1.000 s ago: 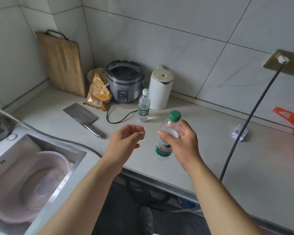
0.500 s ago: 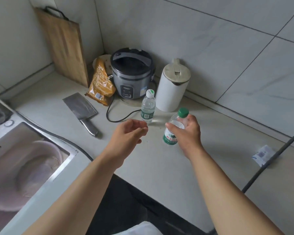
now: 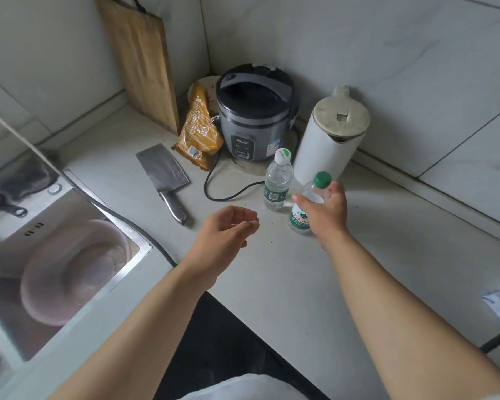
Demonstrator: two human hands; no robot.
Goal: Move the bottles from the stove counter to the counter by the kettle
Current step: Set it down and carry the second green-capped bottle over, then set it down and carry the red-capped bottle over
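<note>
A person's right hand (image 3: 326, 210) wraps around a clear green-capped bottle (image 3: 306, 206) standing on a pale counter (image 3: 358, 255), just in front of a white kettle (image 3: 329, 145). A white-capped bottle (image 3: 277, 183) stands just beside it, to the left. The left hand (image 3: 228, 229) hovers empty, fingers loosely curled. Behind are a grey rice cooker (image 3: 254, 116), an orange snack bag (image 3: 199, 131), a cleaver (image 3: 165, 177) and a wooden cutting board (image 3: 142, 59) leaning on the wall. A sink (image 3: 122, 272) holds a pink basin (image 3: 70, 272).

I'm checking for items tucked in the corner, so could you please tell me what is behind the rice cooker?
A pale round object peeks out behind the rice cooker and the orange bag. Most of it is covered, so I cannot identify it.
</note>
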